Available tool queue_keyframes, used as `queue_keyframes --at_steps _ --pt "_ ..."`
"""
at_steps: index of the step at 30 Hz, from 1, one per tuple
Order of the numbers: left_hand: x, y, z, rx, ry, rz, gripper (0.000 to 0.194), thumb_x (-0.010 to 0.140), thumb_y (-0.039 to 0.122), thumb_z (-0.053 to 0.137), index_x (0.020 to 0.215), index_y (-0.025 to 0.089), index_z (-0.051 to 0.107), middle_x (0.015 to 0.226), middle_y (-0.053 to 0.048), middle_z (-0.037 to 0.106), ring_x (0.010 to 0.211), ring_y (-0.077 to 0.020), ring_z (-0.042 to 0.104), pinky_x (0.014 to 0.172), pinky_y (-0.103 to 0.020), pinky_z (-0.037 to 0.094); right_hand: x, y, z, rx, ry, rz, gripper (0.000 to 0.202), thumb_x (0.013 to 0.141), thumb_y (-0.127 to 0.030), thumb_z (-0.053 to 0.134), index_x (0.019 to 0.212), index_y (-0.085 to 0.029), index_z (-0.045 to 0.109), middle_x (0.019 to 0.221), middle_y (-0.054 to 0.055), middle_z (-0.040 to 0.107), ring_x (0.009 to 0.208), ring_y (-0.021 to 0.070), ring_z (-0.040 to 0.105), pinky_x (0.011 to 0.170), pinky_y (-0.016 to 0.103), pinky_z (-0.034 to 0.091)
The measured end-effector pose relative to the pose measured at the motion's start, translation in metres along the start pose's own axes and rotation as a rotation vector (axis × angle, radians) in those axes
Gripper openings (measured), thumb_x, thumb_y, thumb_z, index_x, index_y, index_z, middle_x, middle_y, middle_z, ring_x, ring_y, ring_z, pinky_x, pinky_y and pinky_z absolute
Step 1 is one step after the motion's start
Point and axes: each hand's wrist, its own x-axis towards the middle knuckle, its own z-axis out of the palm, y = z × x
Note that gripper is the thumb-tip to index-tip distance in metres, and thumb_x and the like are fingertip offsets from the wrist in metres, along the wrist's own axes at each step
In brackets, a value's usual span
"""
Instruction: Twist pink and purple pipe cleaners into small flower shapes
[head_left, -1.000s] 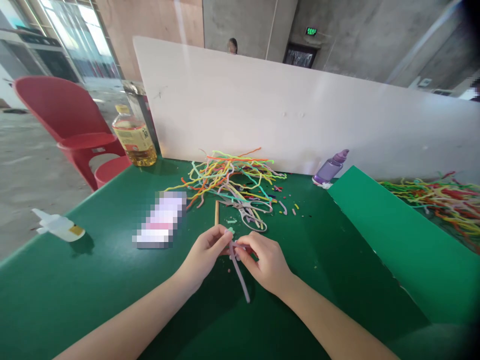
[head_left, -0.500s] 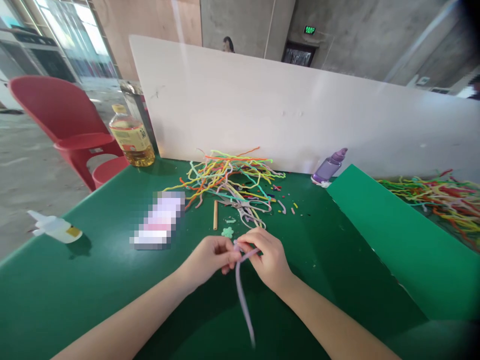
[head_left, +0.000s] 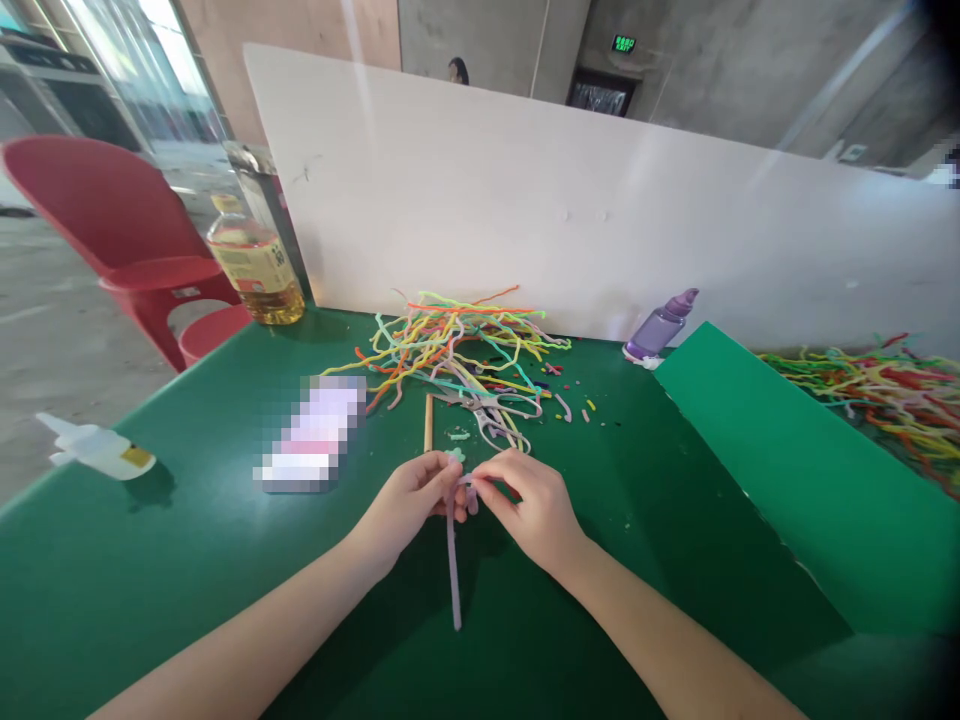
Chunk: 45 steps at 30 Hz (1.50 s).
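A lilac pipe cleaner is pinched between my two hands, its long tail hanging down over the green table. My left hand grips it with thumb and fingers. With thumb and forefinger, my right hand holds a bent, looped part of the same strand. Just beyond my fingertips lies a small mint-green flower shape, partly hidden by my left hand. Behind it are a wooden stick and scissors with pale handles, lying by a heap of coloured pipe cleaners.
A blurred-out flat object lies left of my hands, with a white glue bottle farther left. An oil bottle stands at the back left corner. To the right are a purple bottle, a green board and more pipe cleaners.
The lilac strand's tail has swung left and hangs straighter. My left hand has shifted slightly up and left, now covering part of the flower shape. The view has tilted slightly.
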Motion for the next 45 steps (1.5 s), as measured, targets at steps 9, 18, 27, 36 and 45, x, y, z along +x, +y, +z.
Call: queue_keyframes --at_steps 9,18,27,36,45 --pt "0.002 -0.005 -0.005 0.047 -0.051 -0.031 0.029 0.074 0.036 0.066 0.061 0.013 0.057 0.054 0.002 0.059 0.046 -0.0072 0.049 0.048 -0.02 0.04 -0.001 0.003 0.002 -0.005 0.028 0.007 0.011 0.089 -0.022 0.048 0.088 -0.02 0.06 0.081 0.005 0.063 0.076 0.0149 0.059 0.07 0.027 0.046" --pt "0.003 -0.006 -0.005 0.122 -0.101 -0.044 0.026 0.07 0.036 0.069 0.062 0.013 0.06 0.05 0.0 0.061 0.044 -0.01 0.053 0.046 -0.021 0.041 -0.005 0.002 0.006 -0.025 0.003 -0.014 0.012 0.09 -0.022 0.046 0.088 -0.02 0.059 0.08 0.004 0.063 0.076 0.0138 0.059 0.069 0.025 0.045" --pt "0.007 -0.006 -0.005 0.111 -0.146 0.039 0.029 0.074 0.041 0.065 0.069 0.013 0.06 0.059 0.0 0.061 0.051 -0.0099 0.053 0.051 -0.022 0.044 -0.003 0.006 0.006 -0.062 -0.023 0.055 0.013 0.09 -0.024 0.047 0.089 -0.019 0.059 0.081 0.004 0.063 0.075 0.0139 0.058 0.068 0.025 0.044" --pt "0.004 -0.004 -0.003 0.165 -0.089 0.004 0.026 0.076 0.038 0.063 0.072 0.013 0.064 0.06 -0.002 0.062 0.051 -0.0107 0.053 0.052 -0.022 0.045 -0.002 0.007 0.004 -0.037 -0.003 0.017 0.014 0.089 -0.021 0.047 0.087 -0.02 0.061 0.08 0.004 0.064 0.077 0.0147 0.059 0.071 0.027 0.046" --pt "-0.001 0.004 0.0 0.181 -0.031 0.183 0.022 0.083 0.033 0.056 0.074 0.015 0.065 0.067 -0.001 0.062 0.066 -0.0137 0.056 0.064 -0.024 0.044 -0.004 0.002 0.004 0.024 0.048 0.138 0.015 0.087 -0.024 0.05 0.1 -0.019 0.054 0.084 0.005 0.063 0.069 0.0139 0.058 0.063 0.026 0.046"
